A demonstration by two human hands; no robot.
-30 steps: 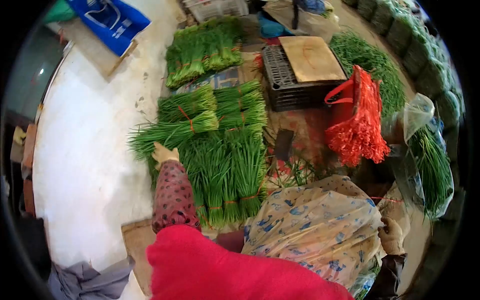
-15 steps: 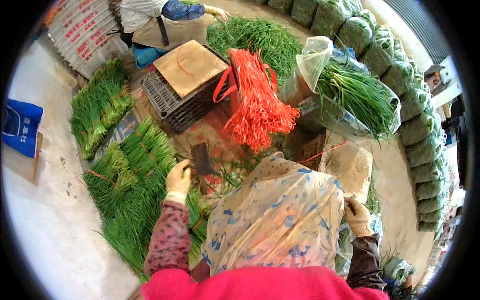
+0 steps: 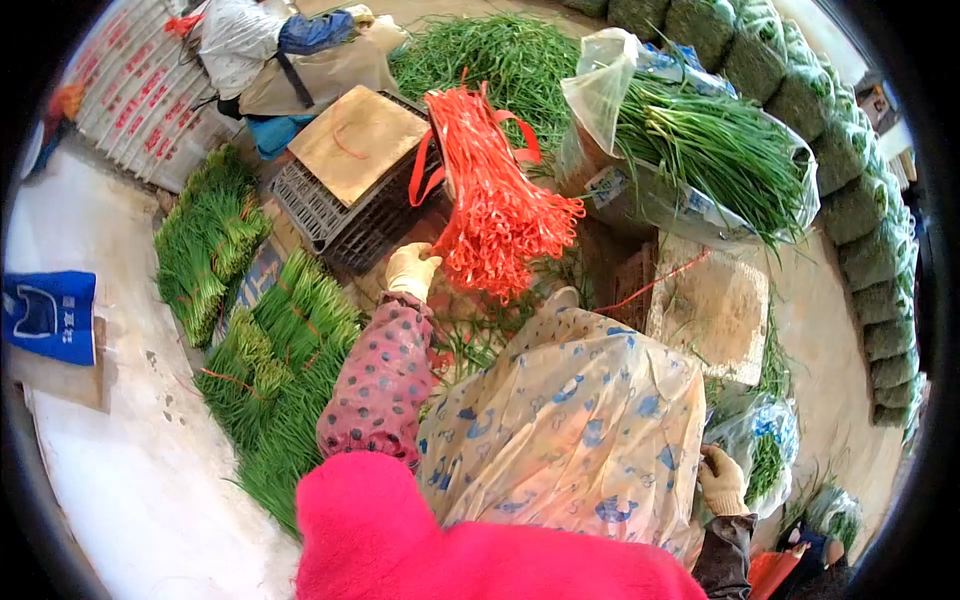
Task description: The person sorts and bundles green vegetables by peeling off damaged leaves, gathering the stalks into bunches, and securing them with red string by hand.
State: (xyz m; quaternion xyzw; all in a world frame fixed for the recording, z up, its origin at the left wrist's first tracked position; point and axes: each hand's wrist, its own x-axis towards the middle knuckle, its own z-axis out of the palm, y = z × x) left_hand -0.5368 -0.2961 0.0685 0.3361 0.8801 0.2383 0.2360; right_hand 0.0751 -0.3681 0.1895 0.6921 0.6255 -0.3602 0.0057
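My left hand (image 3: 412, 270), in a pale yellow glove, reaches to the left edge of a hanging bundle of red plastic ties (image 3: 505, 215). Its fingers are bent and slightly apart, and no tie shows clearly between them. My right hand (image 3: 722, 482), in a knitted beige glove, is low at the right border of my patterned plastic apron (image 3: 570, 430). Those fingers curl inward, and whatever they may hold is hidden. Left of my spotted sleeve lie bundles of green chives (image 3: 285, 370), several bound with red ties.
A black crate (image 3: 335, 225) bears a wooden board (image 3: 358, 140). Loose greens (image 3: 485, 65) are heaped behind it. Beyond a worn pale block (image 3: 710, 310), a plastic-lined container (image 3: 690, 205) holds more greens. Packed bags (image 3: 850, 210) line the right side. Another person's sleeve (image 3: 315, 32) shows at top left.
My left hand has moved up and right to the red ties; the dark flat blade-like tool near it is now out of sight. My right hand sits lower, and the view has shifted.
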